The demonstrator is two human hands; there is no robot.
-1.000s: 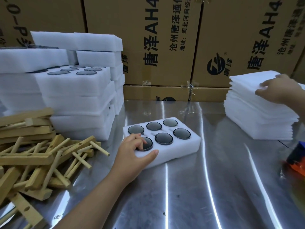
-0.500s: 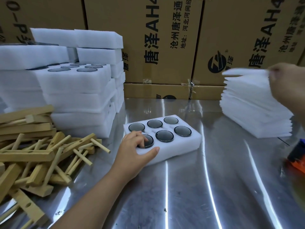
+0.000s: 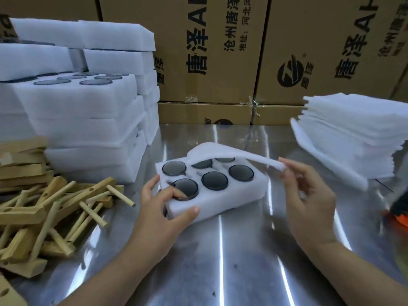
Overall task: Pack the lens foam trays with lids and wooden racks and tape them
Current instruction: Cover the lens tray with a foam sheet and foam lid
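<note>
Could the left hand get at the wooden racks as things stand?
Probably yes, once it lets go: the left hand grips the tray, with only bare table between it and the racks.

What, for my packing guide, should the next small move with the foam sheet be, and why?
Probably lower the foam lid flat onto the lens tray: the right hand pinches its near end, it arches above the back lenses, the front lenses lie uncovered, and the left hand holds the tray.
</note>
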